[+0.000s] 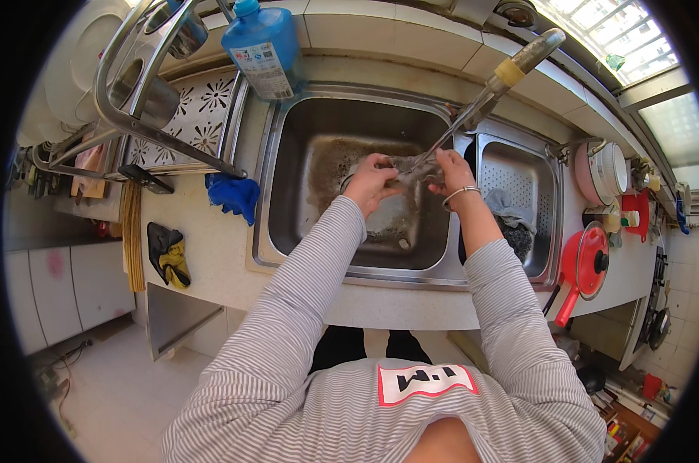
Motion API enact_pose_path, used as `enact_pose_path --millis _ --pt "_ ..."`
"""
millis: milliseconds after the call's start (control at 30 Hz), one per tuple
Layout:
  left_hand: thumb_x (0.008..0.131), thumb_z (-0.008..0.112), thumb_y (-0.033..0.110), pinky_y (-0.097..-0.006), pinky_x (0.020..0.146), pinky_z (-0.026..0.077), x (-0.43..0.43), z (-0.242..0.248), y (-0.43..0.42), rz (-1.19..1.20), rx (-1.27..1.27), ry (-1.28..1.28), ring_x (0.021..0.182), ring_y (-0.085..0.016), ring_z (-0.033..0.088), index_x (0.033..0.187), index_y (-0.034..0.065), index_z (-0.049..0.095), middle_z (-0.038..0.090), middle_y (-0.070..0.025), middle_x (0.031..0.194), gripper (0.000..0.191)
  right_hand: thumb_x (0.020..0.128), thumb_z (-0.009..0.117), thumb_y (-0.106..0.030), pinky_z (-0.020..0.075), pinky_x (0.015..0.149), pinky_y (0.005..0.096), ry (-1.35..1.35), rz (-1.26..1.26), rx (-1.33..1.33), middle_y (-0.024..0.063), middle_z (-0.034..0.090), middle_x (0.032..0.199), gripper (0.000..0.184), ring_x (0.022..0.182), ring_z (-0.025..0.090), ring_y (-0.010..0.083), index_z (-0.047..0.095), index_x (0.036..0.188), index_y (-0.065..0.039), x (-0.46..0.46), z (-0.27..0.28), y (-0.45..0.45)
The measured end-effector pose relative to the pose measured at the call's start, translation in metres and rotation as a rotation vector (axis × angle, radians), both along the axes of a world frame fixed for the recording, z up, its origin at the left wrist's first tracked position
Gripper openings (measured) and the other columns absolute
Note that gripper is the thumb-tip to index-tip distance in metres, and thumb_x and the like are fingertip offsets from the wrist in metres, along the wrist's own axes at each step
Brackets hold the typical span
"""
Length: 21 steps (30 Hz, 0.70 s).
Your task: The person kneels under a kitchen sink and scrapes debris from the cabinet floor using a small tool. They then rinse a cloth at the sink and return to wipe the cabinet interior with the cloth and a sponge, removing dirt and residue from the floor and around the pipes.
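Observation:
Water runs from the faucet (508,72) onto a greyish, wet, translucent item (414,171), perhaps a cloth or thin bag; its kind is hard to tell. My left hand (372,180) grips its left end and my right hand (454,176), with a bangle at the wrist, grips its right end. Both hands are over the large stainless-steel sink basin (358,121), whose bottom is wet with dark residue. Something round lies partly hidden behind my left hand. In the smaller basin (508,150) at the right lie a grey cloth (503,205) and a dark scouring pad or cloth (517,236).
A blue plastic bottle (268,55) stands behind the sink's left corner. Left of the sink are a metal rack (170,142), a blue cloth (233,195) and a black-and-yellow cloth (168,254). On the right sits a red pan with a glass lid (591,260).

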<state>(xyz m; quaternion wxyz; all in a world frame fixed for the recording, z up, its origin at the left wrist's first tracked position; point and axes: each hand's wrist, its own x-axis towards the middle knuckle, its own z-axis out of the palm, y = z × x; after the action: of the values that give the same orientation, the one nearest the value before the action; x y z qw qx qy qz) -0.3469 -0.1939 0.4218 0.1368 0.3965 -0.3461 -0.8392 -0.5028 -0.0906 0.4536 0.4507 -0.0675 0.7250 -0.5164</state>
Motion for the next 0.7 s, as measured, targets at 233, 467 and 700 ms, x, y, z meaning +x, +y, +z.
enact_pose_path --millis 233,467,700 --pt "0.094 0.055 0.014 -0.0386 0.076 0.055 0.012 -0.002 -0.022 0.226 -0.014 -0.158 0.096 -0.023 0.056 0.112 0.0083 0.051 0.051 -0.0063 0.110 0.019 0.079 0.059 -0.002 0.0494 0.055 0.0259 0.182 0.045 -0.148 -0.0011 0.056 0.089 0.028 0.072 0.055 0.0100 0.054 0.104 -0.013 0.004 0.015 0.019" --pt "0.092 0.058 0.013 -0.0479 0.084 0.053 -0.018 0.026 0.011 0.181 0.477 -0.133 0.107 -0.030 0.057 0.120 0.0067 0.047 0.054 -0.0142 0.117 0.031 0.081 0.051 -0.001 0.0492 0.058 0.0262 -0.092 0.045 -0.351 0.0019 0.061 0.092 0.034 0.075 0.060 0.0133 0.051 0.112 -0.013 0.022 0.013 0.014" --pt "0.083 0.069 0.009 -0.0375 0.075 0.054 -0.017 0.001 0.010 0.171 0.151 0.176 0.088 -0.022 0.064 0.103 0.0017 0.056 0.064 -0.0097 0.099 0.025 0.085 0.065 -0.016 0.0450 0.055 0.0269 0.222 0.122 -0.051 -0.0029 0.059 0.082 0.014 0.071 0.056 0.0092 0.059 0.097 -0.012 0.019 -0.019 0.021"
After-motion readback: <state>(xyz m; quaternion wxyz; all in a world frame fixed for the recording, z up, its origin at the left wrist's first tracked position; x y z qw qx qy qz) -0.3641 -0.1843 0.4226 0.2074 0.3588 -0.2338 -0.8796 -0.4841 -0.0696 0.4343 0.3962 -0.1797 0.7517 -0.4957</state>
